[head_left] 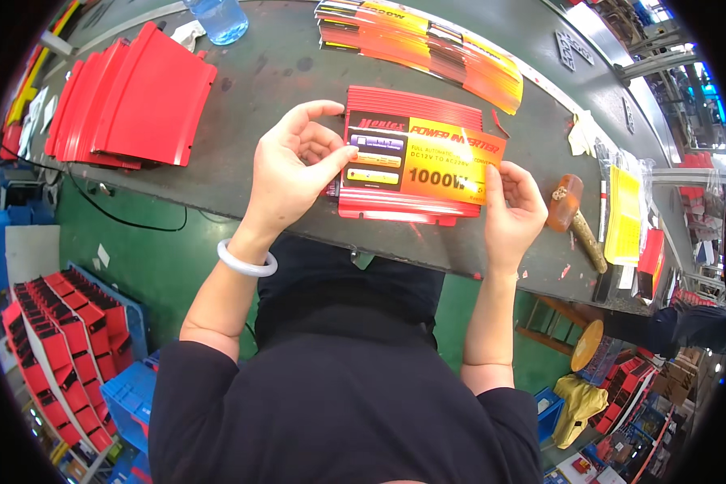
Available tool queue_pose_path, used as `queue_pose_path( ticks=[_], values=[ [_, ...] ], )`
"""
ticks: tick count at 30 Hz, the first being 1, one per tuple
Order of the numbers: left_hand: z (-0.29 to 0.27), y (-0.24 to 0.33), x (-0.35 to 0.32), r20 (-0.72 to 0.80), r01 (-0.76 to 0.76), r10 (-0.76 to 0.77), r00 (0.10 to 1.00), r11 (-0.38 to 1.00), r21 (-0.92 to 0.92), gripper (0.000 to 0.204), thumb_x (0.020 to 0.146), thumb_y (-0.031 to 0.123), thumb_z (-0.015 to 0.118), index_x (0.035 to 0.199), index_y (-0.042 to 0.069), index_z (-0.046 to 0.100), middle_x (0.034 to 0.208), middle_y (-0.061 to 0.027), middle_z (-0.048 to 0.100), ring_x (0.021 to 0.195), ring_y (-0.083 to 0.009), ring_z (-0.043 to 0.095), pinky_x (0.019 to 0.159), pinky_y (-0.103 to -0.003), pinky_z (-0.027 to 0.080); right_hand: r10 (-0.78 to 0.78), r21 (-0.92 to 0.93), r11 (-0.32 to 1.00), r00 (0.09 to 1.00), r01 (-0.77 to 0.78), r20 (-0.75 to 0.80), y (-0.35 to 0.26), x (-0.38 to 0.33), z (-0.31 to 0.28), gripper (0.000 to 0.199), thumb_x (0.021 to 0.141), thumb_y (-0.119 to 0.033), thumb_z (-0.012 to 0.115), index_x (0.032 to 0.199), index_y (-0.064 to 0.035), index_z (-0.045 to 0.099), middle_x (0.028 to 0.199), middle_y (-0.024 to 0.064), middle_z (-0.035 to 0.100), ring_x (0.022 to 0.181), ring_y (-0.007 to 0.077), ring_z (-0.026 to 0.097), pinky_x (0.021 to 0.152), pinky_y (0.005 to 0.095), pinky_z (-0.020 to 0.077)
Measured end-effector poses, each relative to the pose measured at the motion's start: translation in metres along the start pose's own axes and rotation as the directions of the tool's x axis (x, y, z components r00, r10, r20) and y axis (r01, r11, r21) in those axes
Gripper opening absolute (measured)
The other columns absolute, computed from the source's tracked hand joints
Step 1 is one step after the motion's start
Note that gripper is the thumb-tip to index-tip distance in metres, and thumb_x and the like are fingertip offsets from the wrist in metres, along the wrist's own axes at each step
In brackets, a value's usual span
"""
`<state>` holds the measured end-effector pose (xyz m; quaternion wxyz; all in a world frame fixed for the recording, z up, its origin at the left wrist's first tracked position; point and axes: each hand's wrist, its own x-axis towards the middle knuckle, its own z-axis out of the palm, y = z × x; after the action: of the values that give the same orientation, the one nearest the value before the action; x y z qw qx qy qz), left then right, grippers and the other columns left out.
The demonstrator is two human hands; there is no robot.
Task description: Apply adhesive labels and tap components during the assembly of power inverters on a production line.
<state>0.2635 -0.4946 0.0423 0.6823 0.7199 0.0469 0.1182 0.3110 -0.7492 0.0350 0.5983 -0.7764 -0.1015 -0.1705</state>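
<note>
L. hand [302, 165] & R. hand [515, 211] are pinching label [452, 165] by opp. ends, prob. tensioning it, over red panel [411, 103] nr. near edge of counter [270, 101]; label stack [423, 44] is lying twd. far edge, prob. for quick reach.

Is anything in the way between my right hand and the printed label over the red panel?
Nothing visible is. Your right hand touches the right edge of the printed label, and the mallet lies off to its right, not between them.
</note>
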Motion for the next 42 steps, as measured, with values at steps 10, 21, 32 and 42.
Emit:
queue_pose_path(
  ticks=[10, 21, 32, 42],
  values=[
    [-0.0023, -0.0028, -0.0001, 0.034, -0.034, 0.035, 0.999, 0.999, -0.004, 0.049, 0.078, -0.002, 0.070, 0.123, 0.000, 0.051, 0.073, -0.0015, 0.062, 0.063, -0.0034, 0.054, 0.059, -0.017, 0.045, 0.067, 0.003, 0.998, 0.998, -0.067, 0.019, 0.0012, -0.0027, 0.0019, 0.009, 0.084, -0.001, 0.067, 0.091, 0.0042, 0.064, 0.076, 0.0007, 0.062, 0.068, 0.0041, 0.056, 0.063, 0.0182, 0.0463],
    [-0.0047, -0.0067, 0.0006, 0.055, -0.094, 0.091, 0.994, 0.994, 0.057, 0.052, 0.077, 0.000, 0.070, 0.125, 0.002, 0.051, 0.072, -0.0006, 0.062, 0.064, -0.0039, 0.054, 0.061, -0.019, 0.045, 0.033, -0.053, 0.998, 0.999, -0.031, 0.032, -0.0010, -0.0035, 0.0029, 0.008, 0.084, 0.001, 0.067, 0.090, 0.0046, 0.064, 0.076, 0.0012, 0.062, 0.068, 0.0041, 0.056, 0.063, 0.0184, 0.0461],
    [-0.0039, -0.0067, 0.0021, 0.057, -0.126, 0.121, 0.991, 0.988, 0.094, 0.052, 0.077, 0.001, 0.070, 0.125, 0.002, 0.051, 0.071, -0.0011, 0.062, 0.063, -0.0048, 0.055, 0.061, -0.020, 0.046, -0.037, -0.158, 0.987, 0.999, 0.042, 0.035, -0.0026, -0.0024, 0.0018, 0.007, 0.082, 0.001, 0.067, 0.088, 0.0039, 0.064, 0.072, 0.0010, 0.060, 0.066, 0.0050, 0.052, 0.061, 0.0200, 0.0429],
    [-0.0025, -0.0040, 0.0005, 0.057, -0.114, 0.110, 0.992, 0.990, 0.087, 0.052, 0.076, -0.001, 0.070, 0.125, 0.002, 0.051, 0.072, -0.0008, 0.062, 0.066, -0.0048, 0.055, 0.063, -0.019, 0.046, -0.046, -0.168, 0.984, 0.998, 0.051, 0.035, 0.0001, -0.0024, 0.0017, 0.007, 0.082, 0.000, 0.068, 0.087, 0.0031, 0.064, 0.071, 0.0013, 0.061, 0.065, 0.0056, 0.051, 0.060, 0.0206, 0.0417]
  ],
)
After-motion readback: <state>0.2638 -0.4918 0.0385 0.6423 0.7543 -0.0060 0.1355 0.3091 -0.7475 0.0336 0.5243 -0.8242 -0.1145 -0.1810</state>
